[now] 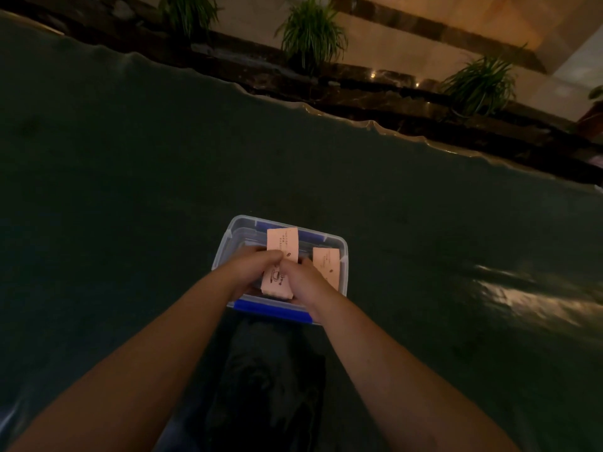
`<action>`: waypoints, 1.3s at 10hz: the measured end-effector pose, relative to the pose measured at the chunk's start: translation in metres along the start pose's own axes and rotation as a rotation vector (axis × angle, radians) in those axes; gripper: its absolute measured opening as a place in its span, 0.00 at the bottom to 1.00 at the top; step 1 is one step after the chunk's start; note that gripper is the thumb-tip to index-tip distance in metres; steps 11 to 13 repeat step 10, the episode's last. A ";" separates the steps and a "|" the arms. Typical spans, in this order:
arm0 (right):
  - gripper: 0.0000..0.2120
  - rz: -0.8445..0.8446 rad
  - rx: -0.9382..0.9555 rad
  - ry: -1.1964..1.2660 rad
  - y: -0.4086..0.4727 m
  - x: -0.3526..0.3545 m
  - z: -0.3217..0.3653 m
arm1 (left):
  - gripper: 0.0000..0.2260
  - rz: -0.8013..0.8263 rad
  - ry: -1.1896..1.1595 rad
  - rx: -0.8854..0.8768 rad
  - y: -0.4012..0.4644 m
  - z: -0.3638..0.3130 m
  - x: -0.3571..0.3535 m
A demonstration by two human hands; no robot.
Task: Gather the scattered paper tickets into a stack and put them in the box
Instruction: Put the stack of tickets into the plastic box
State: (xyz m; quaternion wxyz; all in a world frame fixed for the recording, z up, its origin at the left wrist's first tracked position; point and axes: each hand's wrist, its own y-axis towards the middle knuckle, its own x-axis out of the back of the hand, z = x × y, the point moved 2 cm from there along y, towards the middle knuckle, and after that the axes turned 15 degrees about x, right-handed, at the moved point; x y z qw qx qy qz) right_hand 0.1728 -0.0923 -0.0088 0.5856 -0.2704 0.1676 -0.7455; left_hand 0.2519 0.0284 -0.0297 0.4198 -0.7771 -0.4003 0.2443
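A clear plastic box (329, 238) with blue clips sits on the dark green cloth in front of me. Both hands are over it, thumbs meeting. My left hand (251, 267) and my right hand (305, 282) pinch a stack of pale pink tickets (276, 282) between them, its near end low by my wrists. One pink ticket (282, 241) sticks up past my fingers toward the box's far wall. Another pink ticket (328, 265) lies inside the box at the right, just beyond my right hand.
The dark green cloth (130, 190) covers the table and ends in a wavy far edge (375, 123). Beyond it runs a dark stone ledge with potted plants (310, 34). A black object (267, 380) lies between my forearms near the box.
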 end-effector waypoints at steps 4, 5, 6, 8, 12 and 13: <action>0.07 -0.044 -0.135 -0.059 0.013 -0.002 0.007 | 0.09 -0.036 0.114 0.102 0.015 -0.003 -0.003; 0.09 -0.066 -0.166 -0.124 0.015 -0.003 0.012 | 0.08 -0.046 0.104 0.118 0.015 -0.005 -0.003; 0.10 -0.079 -0.170 -0.132 0.016 -0.003 0.013 | 0.08 -0.041 0.095 0.126 0.014 -0.006 -0.004; 0.08 -0.081 -0.104 -0.185 0.008 0.002 0.011 | 0.09 -0.078 0.122 0.094 0.006 -0.007 -0.006; 0.13 -0.041 0.090 -0.031 -0.015 0.019 0.006 | 0.14 -0.220 0.259 -0.080 -0.024 -0.012 -0.007; 0.13 -0.041 0.090 -0.031 -0.015 0.019 0.006 | 0.14 -0.220 0.259 -0.080 -0.024 -0.012 -0.007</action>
